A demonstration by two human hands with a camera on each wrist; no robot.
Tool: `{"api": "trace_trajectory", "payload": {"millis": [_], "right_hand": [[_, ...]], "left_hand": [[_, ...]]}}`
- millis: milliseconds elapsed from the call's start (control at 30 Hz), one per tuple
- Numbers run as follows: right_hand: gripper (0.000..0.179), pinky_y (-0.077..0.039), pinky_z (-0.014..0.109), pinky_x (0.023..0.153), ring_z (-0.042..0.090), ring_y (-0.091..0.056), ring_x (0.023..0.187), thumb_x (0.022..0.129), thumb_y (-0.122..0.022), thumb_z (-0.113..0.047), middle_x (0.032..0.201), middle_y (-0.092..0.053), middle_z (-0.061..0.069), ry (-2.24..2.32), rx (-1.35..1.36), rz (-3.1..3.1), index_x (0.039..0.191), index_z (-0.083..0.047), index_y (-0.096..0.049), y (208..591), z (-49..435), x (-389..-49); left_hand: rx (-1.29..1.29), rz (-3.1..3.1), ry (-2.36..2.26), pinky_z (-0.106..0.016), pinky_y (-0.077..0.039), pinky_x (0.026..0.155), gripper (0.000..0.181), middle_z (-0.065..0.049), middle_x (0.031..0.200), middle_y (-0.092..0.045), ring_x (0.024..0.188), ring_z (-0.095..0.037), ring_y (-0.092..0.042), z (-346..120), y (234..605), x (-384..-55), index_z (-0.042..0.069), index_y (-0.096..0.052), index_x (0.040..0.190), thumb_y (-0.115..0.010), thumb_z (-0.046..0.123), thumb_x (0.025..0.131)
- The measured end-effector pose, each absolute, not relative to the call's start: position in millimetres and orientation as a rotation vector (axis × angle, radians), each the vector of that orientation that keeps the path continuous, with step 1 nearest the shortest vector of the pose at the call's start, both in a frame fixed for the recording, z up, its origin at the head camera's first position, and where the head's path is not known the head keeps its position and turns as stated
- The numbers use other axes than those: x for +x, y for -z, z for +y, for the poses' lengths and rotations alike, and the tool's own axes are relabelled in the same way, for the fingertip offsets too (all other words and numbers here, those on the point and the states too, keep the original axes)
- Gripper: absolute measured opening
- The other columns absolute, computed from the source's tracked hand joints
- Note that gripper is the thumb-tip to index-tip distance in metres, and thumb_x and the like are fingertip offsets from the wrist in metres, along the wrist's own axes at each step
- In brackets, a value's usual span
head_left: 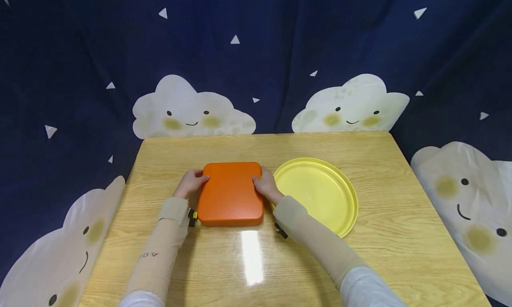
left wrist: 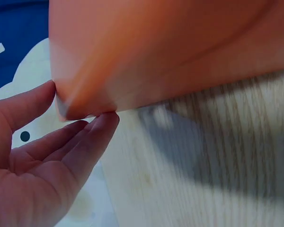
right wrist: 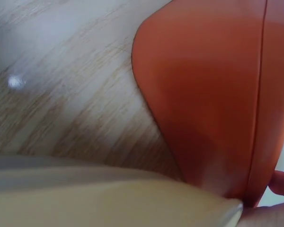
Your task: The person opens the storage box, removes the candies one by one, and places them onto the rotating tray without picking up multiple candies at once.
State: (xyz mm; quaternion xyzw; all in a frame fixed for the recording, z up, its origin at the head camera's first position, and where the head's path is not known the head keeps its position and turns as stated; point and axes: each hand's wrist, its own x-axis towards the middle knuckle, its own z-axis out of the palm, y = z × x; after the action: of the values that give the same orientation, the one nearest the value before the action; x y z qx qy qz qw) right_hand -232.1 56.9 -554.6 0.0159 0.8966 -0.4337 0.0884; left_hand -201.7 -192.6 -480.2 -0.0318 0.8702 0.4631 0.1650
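Note:
A square orange box [head_left: 231, 193] with rounded corners is between my hands, left of the table's middle. My left hand [head_left: 190, 183] grips its left side near the far corner. Seen from the left wrist, the thumb lies against the orange box [left wrist: 132, 52] and the fingers reach under its lower edge. My right hand [head_left: 267, 185] holds the opposite side, thumb on the top face and the other fingers mostly hidden. A thin seam runs along the orange box [right wrist: 208, 85] in the right wrist view. Beside my right hand lies a round yellow tray [head_left: 316, 191] with a raised rim.
The wooden table [head_left: 408, 236] carries both things, with a bright light reflection in front of the box. A dark blue curtain [head_left: 272, 40] with white triangles and smiling clouds surrounds the table's back and sides. My right forearm crosses over the tray's near-left rim.

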Motion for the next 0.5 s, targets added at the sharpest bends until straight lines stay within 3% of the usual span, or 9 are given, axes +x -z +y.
{"api": "trace_trajectory", "payload": {"millis": [167, 500], "right_hand": [[0.058, -0.031, 0.042, 0.105, 0.035, -0.037, 0.127, 0.091, -0.052, -0.015, 0.137, -0.039, 0.025, 1.290, 0.091, 2.603, 0.138, 0.010, -0.029, 494.5, 52.2, -203.9], [0.062, -0.027, 0.040, 0.108, 0.033, -0.032, 0.130, 0.090, -0.053, -0.011, 0.141, -0.034, 0.023, 1.310, 0.065, 2.514, 0.141, 0.006, -0.023, 488.3, 53.7, -203.1]], "left_hand": [[-0.158, 2.446, -1.412, -0.042, -0.044, 0.092, 0.040, -0.029, 0.120, -0.053, 0.105, -0.035, -0.052, -190.1, 482.8, -200.5, -0.013, -0.047, 0.125, -0.050, 0.011, 0.094], [-0.305, 2.317, -1.541, -0.037, -0.048, 0.090, 0.044, -0.027, 0.127, -0.049, 0.107, -0.030, -0.054, -189.6, 487.2, -202.4, -0.010, -0.039, 0.133, -0.050, 0.005, 0.092]]}}
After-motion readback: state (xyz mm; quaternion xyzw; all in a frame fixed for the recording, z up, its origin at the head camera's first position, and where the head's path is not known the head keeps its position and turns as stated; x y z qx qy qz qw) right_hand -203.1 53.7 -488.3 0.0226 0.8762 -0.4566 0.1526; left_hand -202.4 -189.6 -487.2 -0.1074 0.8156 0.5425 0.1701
